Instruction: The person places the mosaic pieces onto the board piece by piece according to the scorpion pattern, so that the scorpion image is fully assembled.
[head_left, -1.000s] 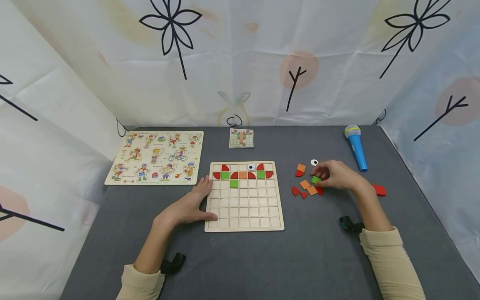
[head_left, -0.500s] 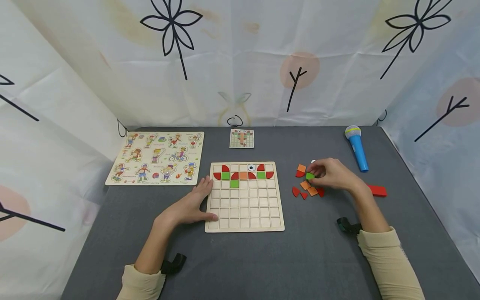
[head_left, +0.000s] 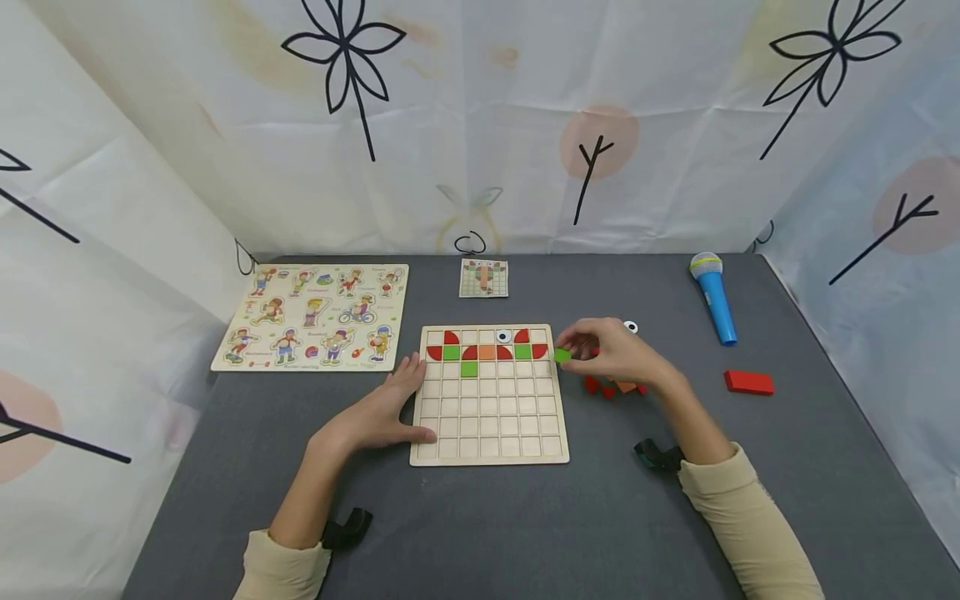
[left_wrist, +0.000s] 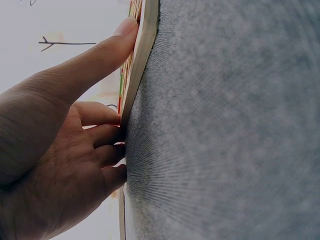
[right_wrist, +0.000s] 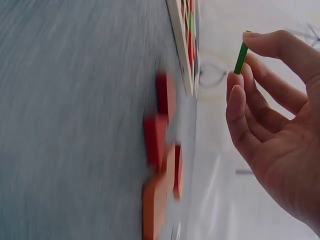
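1. Grid board [head_left: 490,425]: 1.
2. Left hand [head_left: 375,415]: thumb and fingers spread apart, touching board's left side.
3. Right hand [head_left: 615,350]: pinching 1 green tile [head_left: 562,356] by board's upper right edge.
4. On board: 3 green squares [head_left: 469,368], 1 orange square [head_left: 487,352], 6 red quarter-rounds [head_left: 434,353], 1 eye tile [head_left: 503,337].

Passable at the head view's lower centre below the grid board [head_left: 498,425], blocked centre left by the left hand [head_left: 378,411], centre right by loose pieces [head_left: 608,392].

Orange tiles [head_left: 626,387] partly hidden behind right hand [head_left: 615,350]; red tiles [right_wrist: 156,140] blurred, right wrist view.
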